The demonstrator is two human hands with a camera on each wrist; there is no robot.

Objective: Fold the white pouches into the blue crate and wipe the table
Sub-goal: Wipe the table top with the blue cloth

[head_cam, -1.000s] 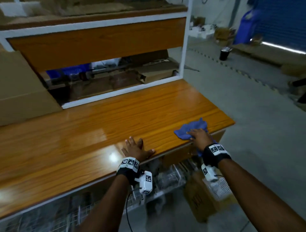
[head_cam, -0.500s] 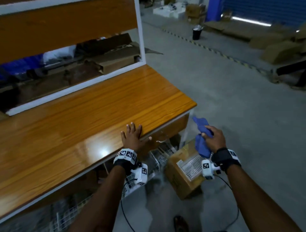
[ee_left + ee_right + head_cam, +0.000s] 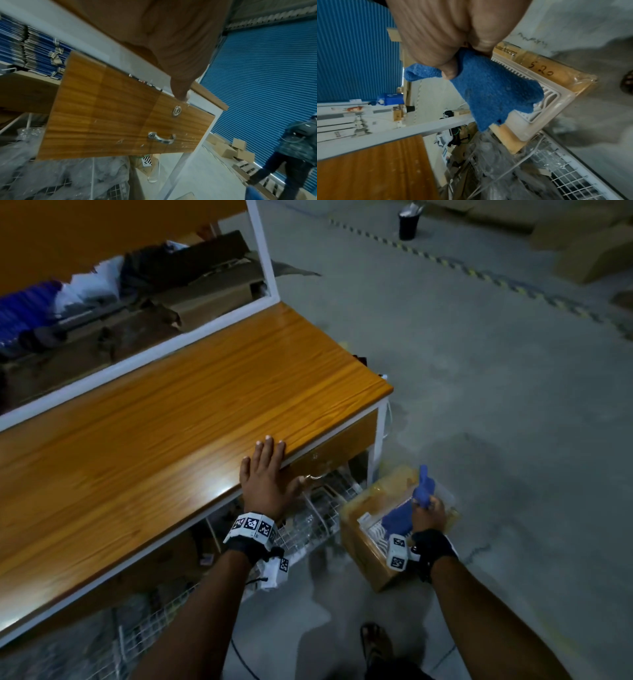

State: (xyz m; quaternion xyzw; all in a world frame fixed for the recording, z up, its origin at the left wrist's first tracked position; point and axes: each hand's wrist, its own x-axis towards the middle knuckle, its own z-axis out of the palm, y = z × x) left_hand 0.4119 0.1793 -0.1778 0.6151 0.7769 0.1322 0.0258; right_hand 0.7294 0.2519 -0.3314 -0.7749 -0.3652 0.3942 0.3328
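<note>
- Blue cloth (image 3: 400, 517) is bunched in the right hand (image 3: 428, 513), low over a slatted white tray (image 3: 544, 94) on a floor box (image 3: 370, 549) (beside the worktop's end).
- Left hand (image 3: 265, 477) lies flat, fingers straight, on the worktop (image 3: 154, 440) edge.
- No white pouches or blue crate identifiable; the wiping looks finished.

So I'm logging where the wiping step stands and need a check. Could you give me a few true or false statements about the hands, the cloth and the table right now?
1. The right hand grips the blue cloth. True.
2. The cloth lies on the table. False: it is held off the table, low over a white slatted tray that sits on a box on the floor.
3. The left hand rests flat on the table's front edge. True.
4. The left hand pulls the drawer handle. False: nothing touches the handle.
5. White pouches lie on the tabletop. False: none show on it.
</note>
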